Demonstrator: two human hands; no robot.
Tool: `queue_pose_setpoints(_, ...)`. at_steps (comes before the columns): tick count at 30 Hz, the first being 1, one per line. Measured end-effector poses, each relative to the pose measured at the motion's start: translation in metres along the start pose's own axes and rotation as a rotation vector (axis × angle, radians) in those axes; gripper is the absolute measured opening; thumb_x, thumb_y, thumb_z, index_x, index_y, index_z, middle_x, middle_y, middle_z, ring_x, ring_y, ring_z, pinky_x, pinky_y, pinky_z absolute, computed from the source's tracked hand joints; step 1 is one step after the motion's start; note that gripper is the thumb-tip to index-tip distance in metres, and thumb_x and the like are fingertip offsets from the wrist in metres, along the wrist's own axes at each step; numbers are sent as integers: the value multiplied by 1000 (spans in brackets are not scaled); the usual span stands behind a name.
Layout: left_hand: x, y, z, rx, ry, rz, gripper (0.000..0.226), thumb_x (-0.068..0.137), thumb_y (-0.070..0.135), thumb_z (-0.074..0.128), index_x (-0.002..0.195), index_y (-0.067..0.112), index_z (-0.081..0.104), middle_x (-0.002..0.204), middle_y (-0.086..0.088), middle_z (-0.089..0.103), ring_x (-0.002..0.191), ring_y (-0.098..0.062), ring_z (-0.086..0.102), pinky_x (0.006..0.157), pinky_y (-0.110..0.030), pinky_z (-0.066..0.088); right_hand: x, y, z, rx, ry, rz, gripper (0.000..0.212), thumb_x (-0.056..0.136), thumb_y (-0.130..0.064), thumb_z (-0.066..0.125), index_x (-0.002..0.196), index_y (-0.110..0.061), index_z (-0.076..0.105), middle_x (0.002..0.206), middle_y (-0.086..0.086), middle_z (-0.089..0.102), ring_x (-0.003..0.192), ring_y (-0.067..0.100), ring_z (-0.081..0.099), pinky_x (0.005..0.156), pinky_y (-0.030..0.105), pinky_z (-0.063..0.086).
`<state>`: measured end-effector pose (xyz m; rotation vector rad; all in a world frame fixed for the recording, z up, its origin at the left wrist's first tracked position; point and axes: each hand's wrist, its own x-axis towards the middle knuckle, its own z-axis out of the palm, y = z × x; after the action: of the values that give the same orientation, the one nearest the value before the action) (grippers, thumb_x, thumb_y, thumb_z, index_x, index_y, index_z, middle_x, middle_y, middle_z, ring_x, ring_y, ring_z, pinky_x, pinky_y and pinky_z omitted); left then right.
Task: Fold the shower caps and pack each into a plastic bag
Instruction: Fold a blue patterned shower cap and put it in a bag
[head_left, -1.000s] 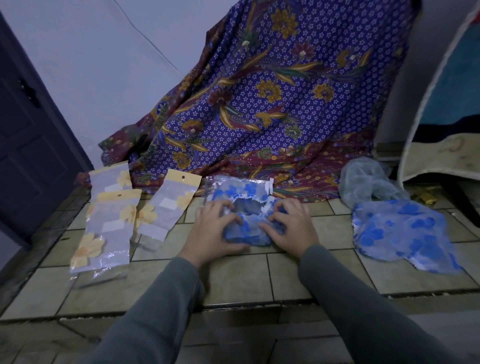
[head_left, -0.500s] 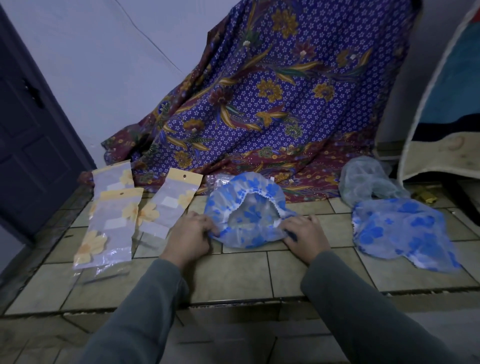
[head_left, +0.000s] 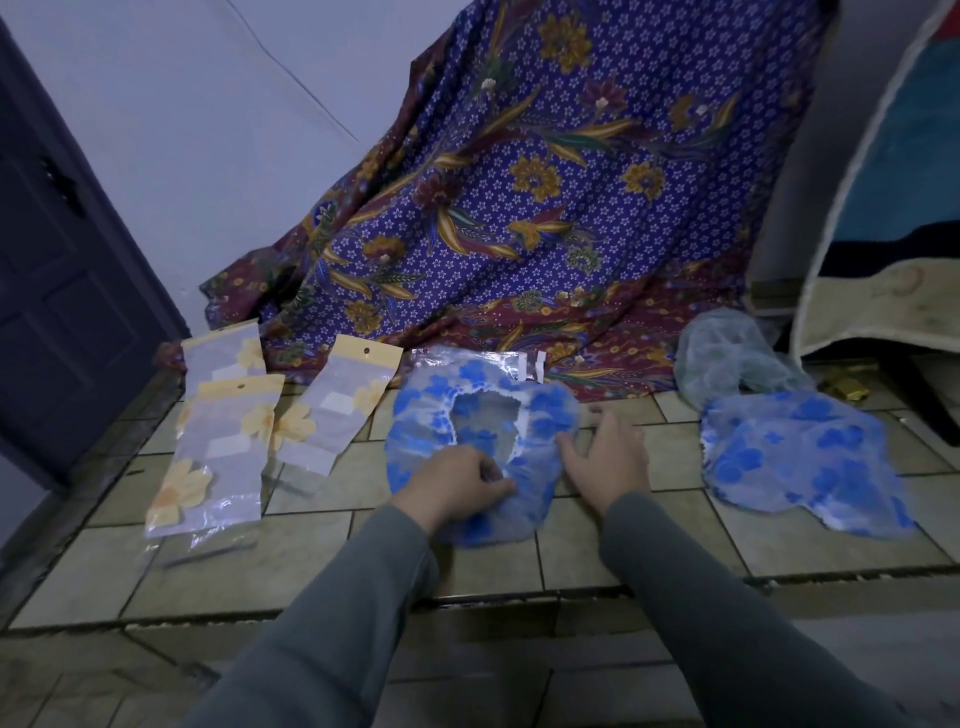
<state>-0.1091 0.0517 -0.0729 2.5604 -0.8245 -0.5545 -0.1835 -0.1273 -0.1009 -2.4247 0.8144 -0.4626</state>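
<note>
Blue-flowered translucent plastic, a shower cap (head_left: 478, 415), lies spread on the beige tiled floor (head_left: 322, 551) with its elastic opening facing up. The person's left hand (head_left: 452, 483) has its fingers curled around the cap's near edge, pinching it. The right hand (head_left: 605, 457) rests at the cap's right edge with fingers relaxed and spread, holding nothing. Both arms wear grey sleeves (head_left: 727, 623).

Just behind the cap, partly under it, lies a clear plastic bag (head_left: 511, 364) with a white strip at its top. To the left, three flat clear packets with yellow flowers and yellow header cards (head_left: 218, 457) lie side by side, overlapping a little. To the right, well apart from the hands, a second blue-flowered shower cap (head_left: 800, 462) lies flattened, and beyond it sits a crumpled pale translucent cap (head_left: 727, 358). A purple batik cloth with gold flowers (head_left: 545, 208) is draped behind, against the white wall (head_left: 208, 130), and a dark door (head_left: 57, 270) stands at the left.
</note>
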Motion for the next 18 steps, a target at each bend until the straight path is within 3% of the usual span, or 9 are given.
queue_pose_setpoints(1, 0, 8, 0, -52, -43, 10, 29, 85, 48, 63, 98, 23, 70, 94, 4, 67, 88, -11, 60, 79, -26, 47, 3, -4, 1, 6, -113, 127, 52, 87, -52, 51, 122, -14, 52, 119, 10, 57, 114, 29, 50, 93, 36, 39)
queue_pose_setpoints(3, 0, 20, 0, -136, -91, 44, 26, 87, 41, 64, 101, 20, 70, 90, 2, 68, 76, -8, 61, 72, -22, 49, 8, -12, 2, 77, -268, 239, 41, 89, -49, 49, 104, -11, 60, 111, 12, 63, 103, 30, 57, 89, 35, 44)
queue_pose_setpoints(6, 1, 30, -7, -221, 89, 107, 13, 88, 23, 63, 82, 13, 68, 77, -2, 66, 67, -12, 61, 59, -21, 45, 11, -18, -1, 207, -228, 186, 17, 89, -23, 53, 78, -10, 54, 88, 13, 62, 81, 27, 55, 68, 27, 38)
queue_pose_setpoints(7, 3, 32, -12, -240, 225, 130, 11, 87, 21, 62, 78, 16, 66, 78, -1, 64, 71, -12, 60, 62, -20, 42, 12, -20, -4, 226, -207, 146, 13, 89, -16, 52, 80, -7, 55, 86, 13, 61, 78, 26, 53, 65, 26, 35)
queue_pose_setpoints(9, 7, 34, -24, -260, 468, 158, 5, 87, 25, 60, 90, 22, 64, 93, 0, 59, 85, -13, 56, 71, -19, 39, 14, -22, -12, 250, -192, 51, 12, 89, -6, 50, 96, -6, 60, 93, 11, 62, 82, 24, 55, 67, 24, 35)
queue_pose_setpoints(12, 15, 32, -43, -34, 549, 180, 41, 88, 37, 59, 128, 30, 51, 129, 1, 45, 121, -18, 37, 100, -36, 32, 21, -24, -23, 233, -222, -146, 30, 89, 6, 48, 110, -10, 63, 102, 5, 52, 95, 18, 53, 70, 12, 34)
queue_pose_setpoints(14, 19, 29, -49, -2, 448, 168, 52, 87, 44, 60, 135, 31, 45, 138, 3, 44, 130, -21, 33, 107, -42, 30, 25, -28, -27, 227, -207, -248, 25, 90, 1, 52, 109, -8, 65, 100, 6, 51, 97, 21, 52, 73, 14, 30)
queue_pose_setpoints(15, 23, 25, -47, -71, 401, 147, 50, 87, 44, 61, 133, 26, 50, 133, 2, 51, 126, -21, 41, 104, -40, 35, 26, -29, -28, 241, -178, -254, 20, 91, -6, 56, 108, -9, 65, 101, 7, 53, 98, 22, 53, 76, 18, 31)
queue_pose_setpoints(18, 20, 21, -37, -379, 456, 113, 23, 90, 33, 62, 94, 10, 63, 91, -4, 66, 81, -15, 57, 69, -21, 42, 23, -26, -26, 270, -110, -98, 32, 92, -40, 56, 107, -11, 60, 99, 1, 55, 93, 17, 51, 77, 25, 36)
